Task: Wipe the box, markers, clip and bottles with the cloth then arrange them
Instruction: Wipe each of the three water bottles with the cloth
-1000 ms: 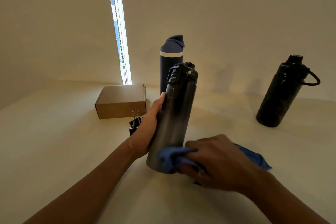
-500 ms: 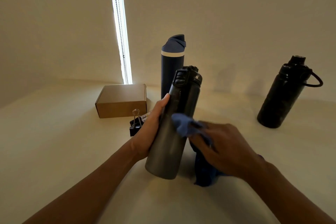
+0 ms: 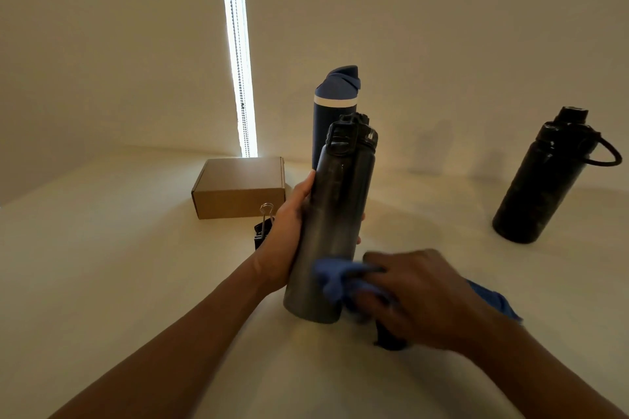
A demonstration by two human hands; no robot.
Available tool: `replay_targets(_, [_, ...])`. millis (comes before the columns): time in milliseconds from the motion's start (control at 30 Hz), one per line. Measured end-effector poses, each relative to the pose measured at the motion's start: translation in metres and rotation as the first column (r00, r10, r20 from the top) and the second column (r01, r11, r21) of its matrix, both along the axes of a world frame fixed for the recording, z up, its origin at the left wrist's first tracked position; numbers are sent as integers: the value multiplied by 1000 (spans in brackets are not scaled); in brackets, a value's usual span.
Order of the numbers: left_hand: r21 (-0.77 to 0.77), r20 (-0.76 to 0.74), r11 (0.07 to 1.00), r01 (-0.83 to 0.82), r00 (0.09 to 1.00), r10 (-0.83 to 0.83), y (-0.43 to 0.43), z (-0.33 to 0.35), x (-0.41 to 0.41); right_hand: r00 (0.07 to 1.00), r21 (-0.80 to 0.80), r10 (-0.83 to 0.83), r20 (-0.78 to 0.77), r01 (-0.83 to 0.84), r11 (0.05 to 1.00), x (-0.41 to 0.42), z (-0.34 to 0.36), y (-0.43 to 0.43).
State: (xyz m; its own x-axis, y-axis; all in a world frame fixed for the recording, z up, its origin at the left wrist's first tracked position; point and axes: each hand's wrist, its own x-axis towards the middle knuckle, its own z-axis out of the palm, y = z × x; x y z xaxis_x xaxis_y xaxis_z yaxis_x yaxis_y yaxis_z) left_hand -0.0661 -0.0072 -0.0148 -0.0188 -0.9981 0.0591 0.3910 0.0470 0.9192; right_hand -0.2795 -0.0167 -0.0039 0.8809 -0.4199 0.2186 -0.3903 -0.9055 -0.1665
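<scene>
Three bottles are in view; only the grey steel bottle (image 3: pixel 335 224) is being handled, tilted on the table (image 3: pixel 102 265) in the left hand (image 3: pixel 284 241), fingers wrapped round it. The right hand (image 3: pixel 425 299), bunching the blue cloth (image 3: pixel 335 282), has dropped from mid-body to the base, so this bottle's wipe looks nearly finished.
</scene>
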Motion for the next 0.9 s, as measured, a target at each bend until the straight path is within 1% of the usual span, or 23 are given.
replay_targets(67, [-9,71,1000,-29,997,29,-4,-5,0,970,-118,-77,230,106,987,-3,5,-17])
replay_targets(100, [-16,111,998,-53,992,55,-5,-7,0,935,-144,-114,336,171,975,-4,10,-24])
replay_targets(133, [-16,134,998,-65,989,67,-6,-8,-1,902,-135,-146,405,217,967,-4,15,-31])
replay_targets(167, [-2,146,998,-69,987,69,-5,-8,-1,882,-118,-162,443,236,964,-1,19,-36])
replay_targets(233, [29,143,997,-66,988,61,-5,-8,-1,874,-57,-149,463,196,979,1,18,-39])
replay_targets(300, [18,118,998,-66,991,64,-5,-7,0,913,-34,-99,396,123,992,1,9,-33])
replay_targets(333, [10,101,998,-65,993,64,-6,-8,1,949,-52,-49,313,69,996,0,3,-27])
replay_targets(367, [16,78,998,-60,995,58,-6,-8,1,980,-50,8,197,2,999,-1,-3,-21])
replay_targets(400, [29,45,998,-56,997,54,-5,-9,1,996,-17,52,77,-51,999,-3,-9,-15])
replay_targets(467, [38,14,998,-54,998,53,-5,-10,3,989,38,115,-94,-112,993,-5,-18,-5])
replay_targets(533, [21,27,998,-60,998,60,-7,-11,4,977,-17,156,-143,-160,987,-4,-24,-2])
replay_targets(600, [6,49,997,-74,996,74,-7,-11,3,979,-63,153,-133,-162,985,-3,-23,-1])
replay_targets(700, [-9,71,997,-76,995,76,-11,-16,5,994,-54,106,-34,-108,993,-4,-17,-6])
replay_targets(733, [0,83,994,-105,991,105,-14,-17,7,995,-80,89,36,-86,993,-5,-17,-11])
replay_targets(767, [-2,98,994,-110,989,110,-14,-17,7,987,-118,71,142,-55,991,-6,-14,-16])
replay_targets(800, [-14,126,993,-115,985,116,-13,-17,6,965,-135,38,258,-3,991,-5,-12,-23])
replay_targets(833, [-34,170,992,-119,978,123,-15,-19,6,933,-115,-16,359,62,991,-3,-10,-28])
replay_targets(867, [-49,191,992,-120,973,127,-16,-22,4,905,-72,-83,418,125,990,-1,-9,-33])
replay_targets(900, [-60,186,994,-90,978,99,-16,-23,4,889,-33,-136,437,167,985,2,-10,-38])
